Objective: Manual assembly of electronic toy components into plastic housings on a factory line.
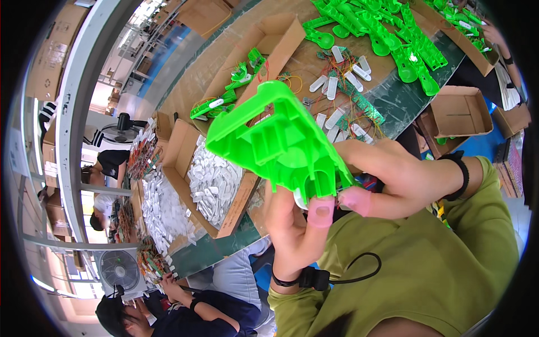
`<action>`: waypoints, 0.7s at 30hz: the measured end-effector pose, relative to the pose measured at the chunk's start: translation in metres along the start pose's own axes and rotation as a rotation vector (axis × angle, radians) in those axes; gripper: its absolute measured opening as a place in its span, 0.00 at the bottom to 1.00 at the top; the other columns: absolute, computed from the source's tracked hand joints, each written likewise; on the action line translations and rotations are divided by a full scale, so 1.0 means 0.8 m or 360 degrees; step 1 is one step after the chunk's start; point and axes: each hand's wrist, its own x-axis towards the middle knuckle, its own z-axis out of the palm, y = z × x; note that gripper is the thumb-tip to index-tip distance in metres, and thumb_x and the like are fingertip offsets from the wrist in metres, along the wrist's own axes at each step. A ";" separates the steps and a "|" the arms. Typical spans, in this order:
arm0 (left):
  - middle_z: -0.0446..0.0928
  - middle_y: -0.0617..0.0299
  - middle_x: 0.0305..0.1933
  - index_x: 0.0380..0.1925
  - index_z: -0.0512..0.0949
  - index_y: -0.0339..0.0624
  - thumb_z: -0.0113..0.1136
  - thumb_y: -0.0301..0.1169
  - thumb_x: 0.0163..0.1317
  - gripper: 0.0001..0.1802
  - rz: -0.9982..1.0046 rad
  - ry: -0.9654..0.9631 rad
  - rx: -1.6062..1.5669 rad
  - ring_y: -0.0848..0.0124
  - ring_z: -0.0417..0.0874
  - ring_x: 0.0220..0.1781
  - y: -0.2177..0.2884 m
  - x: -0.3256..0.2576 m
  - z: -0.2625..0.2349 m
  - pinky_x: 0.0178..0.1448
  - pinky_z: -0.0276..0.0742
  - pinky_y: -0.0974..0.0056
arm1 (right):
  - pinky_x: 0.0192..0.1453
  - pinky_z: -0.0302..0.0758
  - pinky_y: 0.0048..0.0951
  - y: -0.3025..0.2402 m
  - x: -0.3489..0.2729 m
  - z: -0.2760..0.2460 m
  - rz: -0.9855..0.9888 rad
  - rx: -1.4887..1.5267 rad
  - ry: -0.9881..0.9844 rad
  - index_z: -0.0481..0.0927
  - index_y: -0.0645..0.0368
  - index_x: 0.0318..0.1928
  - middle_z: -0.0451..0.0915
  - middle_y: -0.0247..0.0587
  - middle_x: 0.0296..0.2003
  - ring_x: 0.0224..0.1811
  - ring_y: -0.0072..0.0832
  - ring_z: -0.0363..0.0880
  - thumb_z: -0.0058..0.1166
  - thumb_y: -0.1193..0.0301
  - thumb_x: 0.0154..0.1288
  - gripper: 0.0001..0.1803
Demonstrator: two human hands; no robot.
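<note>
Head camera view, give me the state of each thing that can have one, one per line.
green plastic housing: held up off the table, hollow ribbed side showing
left hand: gripping the housing from below
right hand: gripping the housing's edge
cardboard box of white parts: open, partly filled

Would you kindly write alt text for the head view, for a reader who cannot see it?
Both hands, left hand and right hand, hold up a bright green plastic housing with ribbed compartments. Below it, a workbench carries a cardboard box of white parts and green moulded pieces.
</note>
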 end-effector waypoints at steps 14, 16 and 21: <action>0.66 0.56 0.44 0.45 0.68 0.33 0.56 0.33 0.51 0.22 0.0090 0.0036 -0.0301 0.76 0.69 0.30 -0.048 0.038 0.007 0.31 0.64 0.75 | 0.45 0.68 0.22 0.033 0.009 -0.013 0.0253 0.0937 0.0361 0.52 0.64 0.57 0.70 0.41 0.45 0.44 0.20 0.68 0.41 0.73 0.62 0.24; 0.67 0.54 0.42 0.42 0.70 0.30 0.57 0.29 0.51 0.19 0.0276 0.0011 0.0100 0.75 0.71 0.26 -0.044 0.039 0.005 0.29 0.66 0.74 | 0.47 0.67 0.24 0.040 0.008 -0.012 0.0188 0.0950 0.0387 0.52 0.63 0.57 0.69 0.43 0.46 0.47 0.22 0.68 0.43 0.72 0.62 0.25; 0.73 0.52 0.32 0.37 0.75 0.30 0.59 0.22 0.47 0.14 0.0436 0.0277 0.0571 0.69 0.74 0.28 -0.031 0.031 0.014 0.33 0.72 0.68 | 0.50 0.66 0.25 0.047 0.006 -0.009 0.0316 0.1082 0.0333 0.49 0.60 0.58 0.66 0.42 0.49 0.50 0.23 0.66 0.47 0.71 0.60 0.30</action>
